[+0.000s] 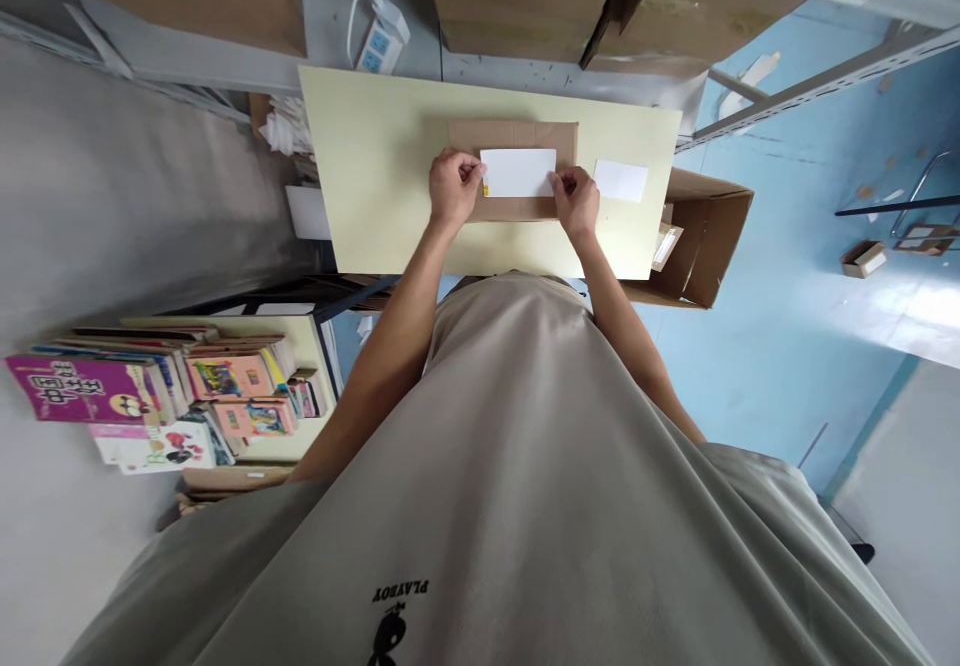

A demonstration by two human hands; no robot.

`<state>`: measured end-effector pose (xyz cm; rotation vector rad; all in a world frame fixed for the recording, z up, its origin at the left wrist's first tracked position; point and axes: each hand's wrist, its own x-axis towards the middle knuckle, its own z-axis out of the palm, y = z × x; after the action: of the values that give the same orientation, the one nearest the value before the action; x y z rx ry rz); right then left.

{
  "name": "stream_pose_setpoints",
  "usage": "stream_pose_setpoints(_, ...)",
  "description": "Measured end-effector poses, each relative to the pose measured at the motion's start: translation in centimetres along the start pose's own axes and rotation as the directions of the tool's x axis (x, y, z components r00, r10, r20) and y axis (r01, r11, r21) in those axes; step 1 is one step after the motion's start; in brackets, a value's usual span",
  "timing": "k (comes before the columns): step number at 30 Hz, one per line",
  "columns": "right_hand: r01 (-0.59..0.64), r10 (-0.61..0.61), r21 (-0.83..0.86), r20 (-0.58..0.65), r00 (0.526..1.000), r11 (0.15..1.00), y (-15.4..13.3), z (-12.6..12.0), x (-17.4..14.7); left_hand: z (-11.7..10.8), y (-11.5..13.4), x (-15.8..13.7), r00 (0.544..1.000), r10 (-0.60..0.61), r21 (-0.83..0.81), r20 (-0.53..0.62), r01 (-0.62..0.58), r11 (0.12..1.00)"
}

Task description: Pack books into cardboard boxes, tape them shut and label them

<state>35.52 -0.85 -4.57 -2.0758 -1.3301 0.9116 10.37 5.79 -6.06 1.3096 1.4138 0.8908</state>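
Observation:
A white rectangular label (519, 173) lies over a flat brown cardboard package (517, 133) on the pale yellow tabletop (382, 166). A small yellow mark shows at the label's lower left corner. My left hand (454, 186) pinches the label's left edge between thumb and fingers. At the opposite end, my right hand (576, 200) pinches the lower right corner of it. Whether the label touches the cardboard all over, I cannot tell. Just right of my right hand, a second white paper slip (621, 180) rests on the tabletop.
Large cardboard boxes (517, 6) and a white power strip (382, 41) stand behind the tabletop. An open carton (701, 236) holding packages sits at its right side. To the lower left, stacked books (172, 386) rest on another table. A metal shelf post (825, 86) rises at the right.

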Motion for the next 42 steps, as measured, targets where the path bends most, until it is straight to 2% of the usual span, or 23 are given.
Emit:
stream_pose_setpoints(6, 0.018, -0.018, -0.017, -0.016, 1.000, 1.000, 0.9, 0.9, 0.4, 0.2, -1.0, 0.5, 1.000, -0.004, -0.007, -0.031, 0.004, 1.000)
stream_pose_setpoints(12, -0.020, 0.019, -0.033, -0.038, 0.999, 0.999, 1.5, 1.2, 0.5, 0.2, 0.3, 0.1, 1.000, 0.004, -0.031, -0.024, -0.005, 0.999)
stream_pose_setpoints(19, -0.027, 0.027, 0.010, -0.043, 0.999, 1.000, 0.5, 0.9, 0.0, 0.2, 0.6, -0.1, 0.999, -0.034, -0.054, -0.024, 0.032, 0.998)
stream_pose_setpoints(24, 0.019, -0.021, -0.051, -0.022, 1.000, 0.999, 1.1, 1.1, 0.2, 0.3, 1.0, -0.3, 0.999, -0.014, -0.075, -0.038, 0.011, 0.997)
stream_pose_setpoints(33, 0.038, -0.040, -0.066, -0.041, 0.998, 0.997, 1.8, 1.2, 0.6, 0.4, -0.2, 0.2, 0.999, -0.047, -0.079, -0.011, 0.046, 0.996)
stream_pose_setpoints(36, 0.024, -0.025, -0.062, -0.025, 0.999, 0.998, 1.5, 0.9, 0.8, 0.5, -0.1, 0.2, 0.999, -0.051, -0.104, 0.009, 0.051, 0.993)
stream_pose_setpoints(42, -0.046, 0.050, -0.048, 0.101, 0.994, 0.998, 0.7, -0.9, 1.2, 0.8, -0.2, 0.2, 0.997, 0.006, -0.055, -0.071, -0.010, 0.998)
